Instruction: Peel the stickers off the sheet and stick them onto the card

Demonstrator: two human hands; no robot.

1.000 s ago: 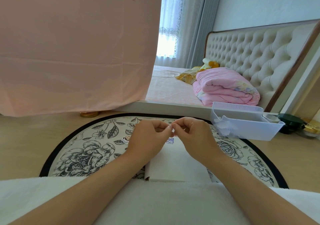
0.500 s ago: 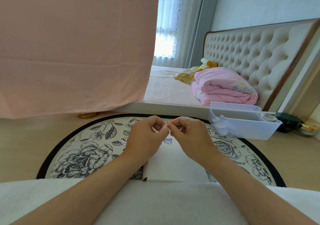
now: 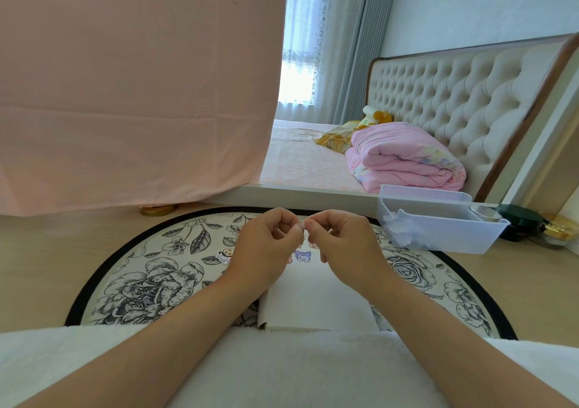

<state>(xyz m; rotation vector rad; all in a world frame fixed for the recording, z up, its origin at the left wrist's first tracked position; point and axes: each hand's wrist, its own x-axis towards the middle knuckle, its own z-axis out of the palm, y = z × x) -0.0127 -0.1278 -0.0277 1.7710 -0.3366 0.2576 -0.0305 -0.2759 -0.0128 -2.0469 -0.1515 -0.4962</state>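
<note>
Stickers show at the far end of the white card (image 3: 313, 298): a purple cartoon sticker (image 3: 302, 255) and a pinkish sticker (image 3: 312, 244) half hidden by the hands, so two can be counted there. A third, a bee-like sticker (image 3: 225, 254), lies on the floral round mat (image 3: 141, 282) just left of the card. The single card lies flat on the mat, close to the person's lap. Above it the left hand (image 3: 266, 251) and right hand (image 3: 344, 247) have curled fingers, their tips meeting to pinch one pale scrap (image 3: 303, 226). It is too small to tell sticker from backing. Peeling seems to be the step in hand. Next, the piece needs freeing cleanly and pressing onto bare card. One clear plastic bin (image 3: 438, 235) to the right holds pale scraps.
</note>
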